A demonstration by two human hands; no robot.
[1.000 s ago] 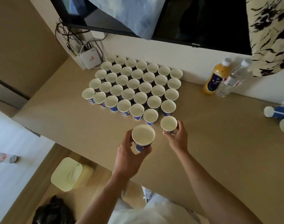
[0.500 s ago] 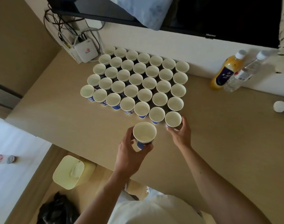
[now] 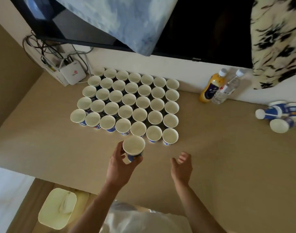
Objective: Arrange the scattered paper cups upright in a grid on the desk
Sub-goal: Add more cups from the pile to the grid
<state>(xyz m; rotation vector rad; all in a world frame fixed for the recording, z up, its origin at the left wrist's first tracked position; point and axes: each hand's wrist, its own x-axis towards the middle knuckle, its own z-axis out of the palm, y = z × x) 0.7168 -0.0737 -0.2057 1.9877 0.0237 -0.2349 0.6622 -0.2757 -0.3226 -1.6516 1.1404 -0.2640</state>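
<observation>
The left hand (image 3: 120,167) holds one paper cup (image 3: 133,147) upright in its grip, mouth up, just before the front row of the grid of cups (image 3: 127,105) on the table (image 3: 228,157). The right hand (image 3: 181,166) is empty with fingers spread, and it is the nearer one to the fallen cups (image 3: 278,115) at the far right. The wood table is smooth; a screen (image 3: 202,31) hangs above.
</observation>
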